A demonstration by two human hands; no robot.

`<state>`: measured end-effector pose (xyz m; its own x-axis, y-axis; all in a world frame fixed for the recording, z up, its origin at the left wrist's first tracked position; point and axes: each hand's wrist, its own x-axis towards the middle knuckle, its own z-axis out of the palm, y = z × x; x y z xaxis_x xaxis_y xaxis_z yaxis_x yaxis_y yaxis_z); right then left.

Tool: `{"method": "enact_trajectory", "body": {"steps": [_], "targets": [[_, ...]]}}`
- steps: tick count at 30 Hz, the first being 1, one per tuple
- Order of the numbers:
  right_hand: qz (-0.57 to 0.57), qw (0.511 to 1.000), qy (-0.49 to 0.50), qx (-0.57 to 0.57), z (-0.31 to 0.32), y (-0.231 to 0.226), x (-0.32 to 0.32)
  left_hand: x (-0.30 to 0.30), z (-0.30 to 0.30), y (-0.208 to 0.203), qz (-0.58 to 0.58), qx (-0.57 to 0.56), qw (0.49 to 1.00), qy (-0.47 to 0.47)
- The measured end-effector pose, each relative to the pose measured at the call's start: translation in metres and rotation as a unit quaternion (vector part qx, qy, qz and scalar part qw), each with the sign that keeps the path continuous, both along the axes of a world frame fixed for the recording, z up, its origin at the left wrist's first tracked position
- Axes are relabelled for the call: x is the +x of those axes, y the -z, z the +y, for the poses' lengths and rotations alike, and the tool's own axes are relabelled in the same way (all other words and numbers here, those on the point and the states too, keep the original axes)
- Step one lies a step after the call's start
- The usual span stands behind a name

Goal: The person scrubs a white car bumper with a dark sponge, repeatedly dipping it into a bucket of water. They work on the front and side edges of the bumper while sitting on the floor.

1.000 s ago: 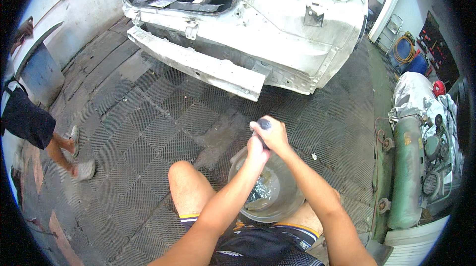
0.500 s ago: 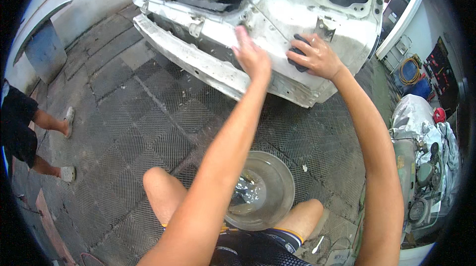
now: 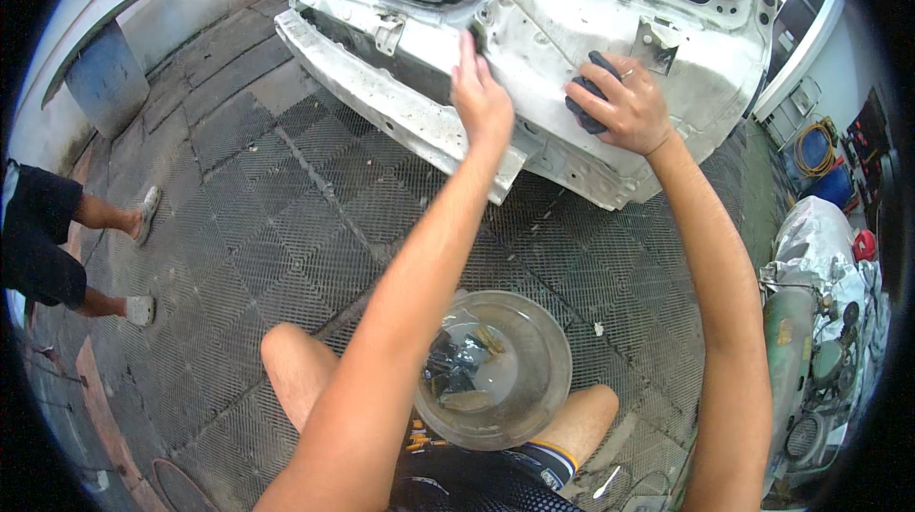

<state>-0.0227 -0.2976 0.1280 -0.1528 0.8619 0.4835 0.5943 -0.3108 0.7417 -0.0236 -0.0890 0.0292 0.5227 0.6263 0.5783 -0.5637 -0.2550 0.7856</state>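
My right hand (image 3: 631, 110) is closed around a dark, block-like sanding pad (image 3: 593, 92) and rests with it on the bare, whitish rear corner of a car body (image 3: 543, 50). Part of the pad is hidden under my fingers. My left hand (image 3: 483, 97) is at the panel's edge beside the rear opening, fingers stretched out and nothing in it. Whether its fingertips touch the metal, I cannot tell. Between my knees stands a round grey basin (image 3: 548, 336) of cloudy water, with several dark pieces (image 3: 457, 374) and a tan one lying in it.
A detached-looking metal beam (image 3: 381, 112) runs along the car's lower rear. At the left stands another person, whose legs (image 3: 105, 216) show. To the right are a green machine (image 3: 791, 331) and a silver cover (image 3: 810, 235). Patterned mats (image 3: 295, 264) cover the floor.
The whole view has shifted, so the car sits farther right. My left hand has moved slightly left along the panel, and more of the basin shows. The pad stays in my right hand.
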Motion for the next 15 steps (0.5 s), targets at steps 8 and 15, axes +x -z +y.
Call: {"method": "enact_trajectory", "body": {"steps": [8, 15], "targets": [[0.006, 0.999, 0.032, 0.026, 0.004, 0.008, -0.006, -0.002, 0.000, 0.044, 0.031, 0.185, 0.976, -0.107], [-0.012, 0.998, 0.026, 0.063, 0.007, 0.017, 0.000, 0.024, 0.011, 0.012, 0.123, -0.040, 0.988, -0.087]]}}
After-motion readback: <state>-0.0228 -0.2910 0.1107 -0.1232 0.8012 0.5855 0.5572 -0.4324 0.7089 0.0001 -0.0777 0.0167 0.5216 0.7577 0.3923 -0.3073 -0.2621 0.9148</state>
